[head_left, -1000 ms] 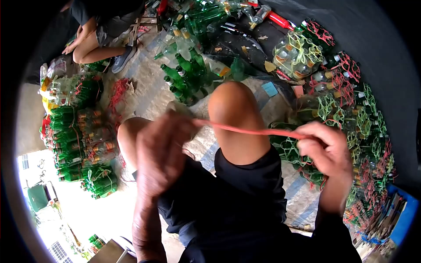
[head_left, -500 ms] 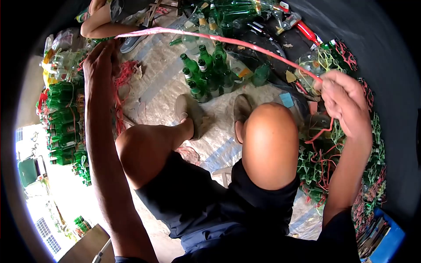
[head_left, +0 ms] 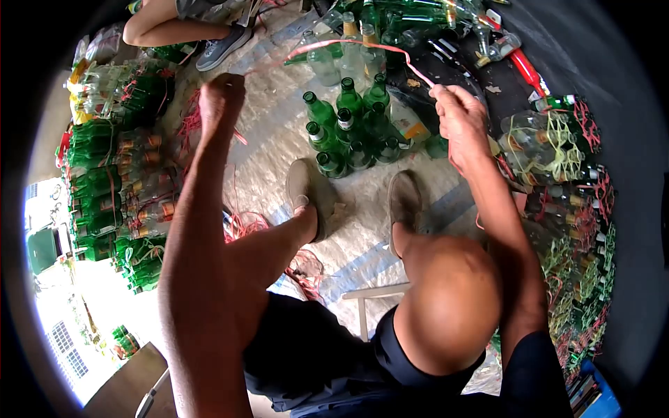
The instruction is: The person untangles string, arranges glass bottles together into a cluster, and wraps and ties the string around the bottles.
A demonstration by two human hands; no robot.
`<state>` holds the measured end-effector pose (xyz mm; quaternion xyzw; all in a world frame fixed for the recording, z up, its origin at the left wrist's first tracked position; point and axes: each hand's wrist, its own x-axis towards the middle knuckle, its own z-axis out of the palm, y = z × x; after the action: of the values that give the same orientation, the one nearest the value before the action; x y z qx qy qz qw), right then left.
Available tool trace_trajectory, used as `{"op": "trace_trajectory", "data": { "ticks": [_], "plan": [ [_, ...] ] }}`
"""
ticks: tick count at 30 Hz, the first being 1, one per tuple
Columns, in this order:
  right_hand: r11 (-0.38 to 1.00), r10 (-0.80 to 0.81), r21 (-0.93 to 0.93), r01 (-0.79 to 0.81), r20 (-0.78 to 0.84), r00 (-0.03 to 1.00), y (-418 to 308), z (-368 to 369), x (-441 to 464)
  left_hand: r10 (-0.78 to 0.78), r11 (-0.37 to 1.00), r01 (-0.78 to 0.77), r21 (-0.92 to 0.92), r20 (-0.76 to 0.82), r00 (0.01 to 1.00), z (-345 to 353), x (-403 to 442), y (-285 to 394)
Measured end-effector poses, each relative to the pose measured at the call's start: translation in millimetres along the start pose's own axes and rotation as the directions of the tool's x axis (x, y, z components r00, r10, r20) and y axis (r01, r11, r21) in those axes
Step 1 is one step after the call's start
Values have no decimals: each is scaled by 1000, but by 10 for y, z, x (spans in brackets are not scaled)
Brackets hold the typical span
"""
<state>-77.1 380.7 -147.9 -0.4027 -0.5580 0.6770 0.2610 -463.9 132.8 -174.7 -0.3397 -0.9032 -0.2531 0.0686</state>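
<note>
A length of pink plastic twine (head_left: 380, 47) arches between my two raised hands, above a group of green glass bottles. My left hand (head_left: 223, 97) is closed on one end, its fingers partly hidden from me. On the other side, my right hand (head_left: 461, 115) pinches the twine between thumb and fingers, and a loose tail hangs beside the wrist. Several green bottles (head_left: 322, 111) stand upright, packed close together, on the floor just beyond my shoes; neither hand touches them. Clear bottles (head_left: 324, 66) stand right behind the green ones.
Tied bundles of green bottles (head_left: 94, 174) are stacked at left. More bundles with twine netting (head_left: 557, 150) line the right side. Loose bottles (head_left: 411, 17) lie at the back. Pink twine (head_left: 244, 226) lies tangled on the floor. Another person's leg (head_left: 174, 31) is at upper left.
My hands have come closer together, the left moving right and the right moving left. The twine between them has gone from nearly taut to a slacker arch. The view has shifted somewhat.
</note>
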Motion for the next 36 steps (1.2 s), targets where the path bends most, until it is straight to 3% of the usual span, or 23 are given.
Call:
{"op": "trace_trajectory", "data": {
  "ticks": [2, 3, 4, 11, 13, 14, 15, 18, 22, 25, 30, 33, 36],
  "plan": [
    [998, -54, -28, 52, -68, 996, 356, 96, 236, -80, 996, 80, 31, 13, 997, 247, -140, -42],
    [998, -29, -66, 24, -79, 996, 471, 113, 304, -235, 967, 239, -90, 56, 970, 211, -314, 258],
    [999, 3, -52, -8, -103, 995, 595, 138, 357, -298, 953, 301, -44, 59, 953, 354, -384, 228],
    [994, 52, -86, -67, -166, 985, 1478, 216, 719, -523, 834, 548, -70, 218, 824, 1065, -836, -126],
    [994, 60, -81, -75, -171, 983, 1761, 217, 817, -520, 833, 546, -87, 209, 828, 1248, -962, -172],
    [995, -23, -100, 5, -179, 984, 1936, 222, 878, -527, 822, 557, -117, 214, 823, 1338, -1013, -173],
    [999, 28, -37, -35, -161, 987, 1954, 246, 856, -533, 810, 568, -148, 220, 817, 1425, -1061, -173],
    [982, -125, -151, 114, -71, 990, 2312, 165, 920, -540, 765, 589, -263, 236, 808, 1644, -1297, -189],
    [956, -10, -294, -17, -89, 996, 2442, 146, 845, -542, 710, 614, -345, 289, 789, 1846, -1551, -268],
    [984, -80, -163, 68, -67, 995, 2581, 194, 861, -552, 685, 633, -361, 310, 774, 1946, -1611, -317],
    [982, 110, -147, -115, -46, 993, 2741, 108, 880, -589, 597, 687, -414, 354, 726, 1983, -1706, -198],
    [974, 131, -181, -139, -54, 990, 2772, 96, 842, -532, 627, 642, -441, 360, 766, 2052, -1838, -288],
    [979, 117, -166, -118, -15, 993, 2834, 39, 769, -458, 757, 570, -319, 364, 811, 2015, -1912, -291]
  ]
}}
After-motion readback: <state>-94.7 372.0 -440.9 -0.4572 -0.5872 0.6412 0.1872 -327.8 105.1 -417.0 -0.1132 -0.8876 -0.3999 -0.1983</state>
